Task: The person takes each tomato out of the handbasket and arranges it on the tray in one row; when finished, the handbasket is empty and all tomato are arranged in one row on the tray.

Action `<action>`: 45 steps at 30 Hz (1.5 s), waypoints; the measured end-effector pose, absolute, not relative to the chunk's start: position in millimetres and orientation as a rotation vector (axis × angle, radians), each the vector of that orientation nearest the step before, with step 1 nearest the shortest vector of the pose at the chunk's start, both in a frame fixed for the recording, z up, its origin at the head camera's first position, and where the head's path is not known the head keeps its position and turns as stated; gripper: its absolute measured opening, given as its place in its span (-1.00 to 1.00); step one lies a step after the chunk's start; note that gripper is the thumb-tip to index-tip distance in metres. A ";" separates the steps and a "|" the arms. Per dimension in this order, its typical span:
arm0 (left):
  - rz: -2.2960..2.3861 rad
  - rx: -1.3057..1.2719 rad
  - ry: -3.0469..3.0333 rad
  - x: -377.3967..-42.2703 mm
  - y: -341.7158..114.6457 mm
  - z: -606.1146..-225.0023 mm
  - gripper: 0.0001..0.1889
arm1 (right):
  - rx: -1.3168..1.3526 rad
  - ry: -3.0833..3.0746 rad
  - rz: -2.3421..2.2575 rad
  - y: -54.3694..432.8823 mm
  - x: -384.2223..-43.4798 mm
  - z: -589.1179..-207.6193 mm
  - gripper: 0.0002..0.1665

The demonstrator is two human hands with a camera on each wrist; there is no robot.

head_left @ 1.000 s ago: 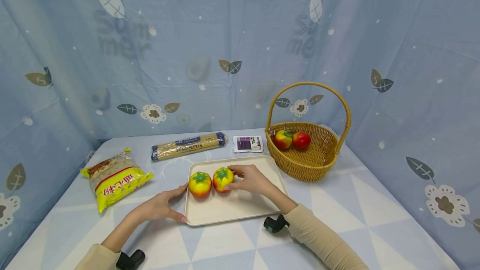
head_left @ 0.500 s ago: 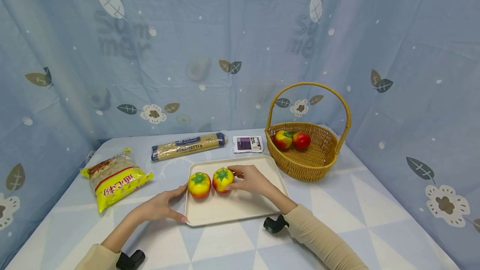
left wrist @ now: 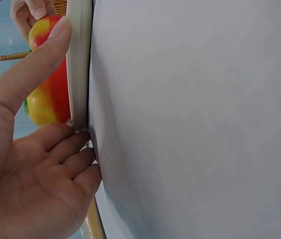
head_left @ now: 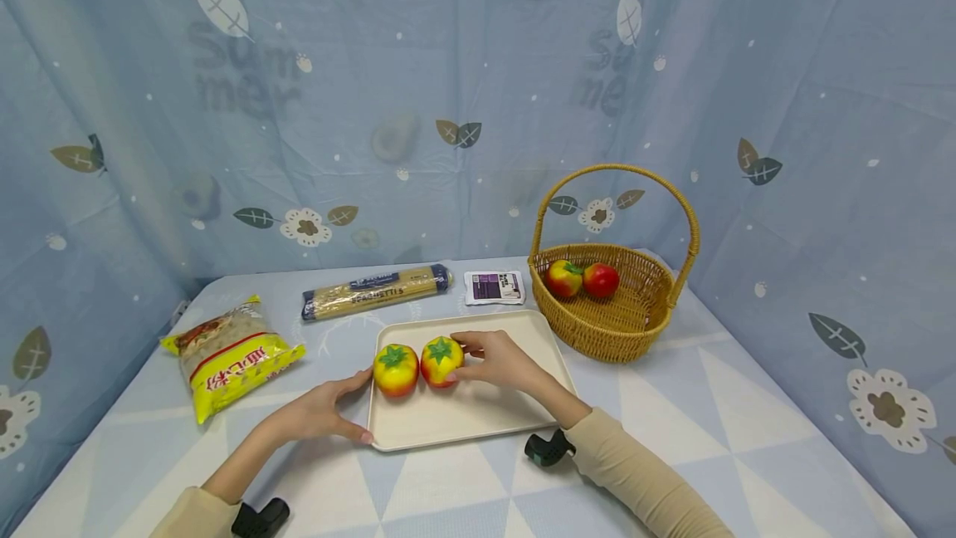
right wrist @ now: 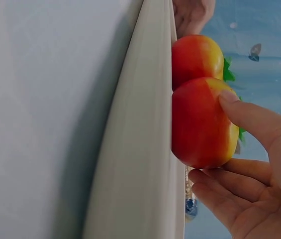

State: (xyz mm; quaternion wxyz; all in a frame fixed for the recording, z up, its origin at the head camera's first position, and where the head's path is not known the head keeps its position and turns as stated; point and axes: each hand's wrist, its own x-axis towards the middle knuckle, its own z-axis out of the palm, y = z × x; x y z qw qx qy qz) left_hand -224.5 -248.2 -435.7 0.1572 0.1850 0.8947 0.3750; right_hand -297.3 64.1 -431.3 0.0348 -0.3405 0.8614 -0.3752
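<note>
Two red-and-yellow persimmons with green leafy tops sit side by side on a cream tray (head_left: 478,422). My right hand (head_left: 496,359) holds the right persimmon (head_left: 442,364), its thumb on the near side and fingers on the far side; the right wrist view shows this persimmon (right wrist: 202,124) right against the other. My left hand (head_left: 317,412) rests at the tray's left edge, thumb spread toward the front corner and fingertips close to the left persimmon (head_left: 396,372). In the left wrist view, the left fingers (left wrist: 70,149) lie fairly straight along the tray rim.
A wicker basket (head_left: 597,335) with a tall handle stands behind the tray at the right, holding a persimmon (head_left: 563,278) and a red fruit (head_left: 601,280). A spaghetti pack (head_left: 373,292), a small white packet (head_left: 494,287) and a yellow bag (head_left: 233,355) lie at the back and left.
My right hand has shifted slightly left with the right persimmon, and the left persimmon has also moved a little left. My left hand stays in place.
</note>
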 end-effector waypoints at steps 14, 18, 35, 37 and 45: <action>1.074 0.532 2.553 -225.2 -248.0 -437.5 0.13 | -1.097 2.659 -1.142 67.2 -297.7 -429.2 -0.25; 1.070 0.535 2.560 -224.7 -248.1 -437.2 0.13 | -1.134 2.679 -1.133 69.8 -298.4 -425.7 -0.27; 1.073 0.523 2.565 -222.5 -246.6 -434.1 0.13 | -1.076 2.763 -1.147 86.1 -301.9 -404.9 -0.28; 1.072 0.525 2.565 -222.7 -246.8 -434.3 0.13 | -1.060 2.789 -1.128 88.8 -302.6 -402.2 -0.29; 1.070 0.524 2.564 -223.6 -247.3 -435.6 0.13 | -0.981 2.823 -1.134 99.3 -306.8 -394.8 -0.24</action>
